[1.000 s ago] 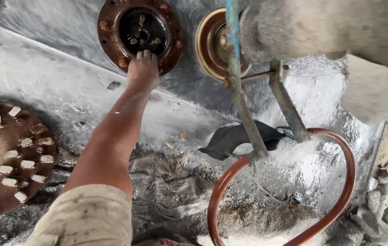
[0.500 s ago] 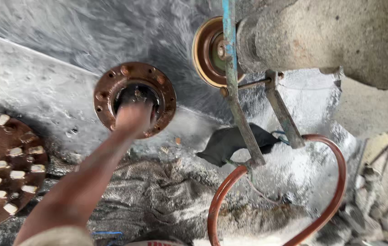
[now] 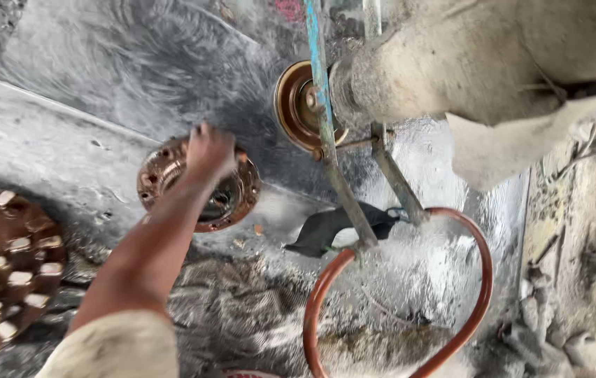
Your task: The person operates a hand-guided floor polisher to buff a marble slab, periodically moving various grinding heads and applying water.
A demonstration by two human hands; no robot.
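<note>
One hand point(image 3: 208, 150), the left one, reaches far out in front and rests on top of a round, rusty brown metal ring point(image 3: 200, 185). The fingers are bent down over the far rim of the ring and seem to grip it, but the picture is blurry there, so how tight the hold is cannot be told. The ring has small bolt holes around its edge and a dark hole in the middle. It lies flat on a grey, dusty metal floor point(image 3: 67, 147), straight ahead of the arm, with its flat face up. The other hand is not in the picture, so the left hand is the only one near the ring. To the left, well apart, lies a big brown disc point(image 3: 4, 266) with pale blocks set on it. To the right of the ring a second brown round part point(image 3: 298, 105) sits on the end of a thick, dirty machine body point(image 3: 466, 56). A blue bar point(image 3: 319, 77) runs down past it. Near the bar lie a dark rag point(image 3: 333, 227) and a looped orange hose point(image 3: 476, 280).
</note>
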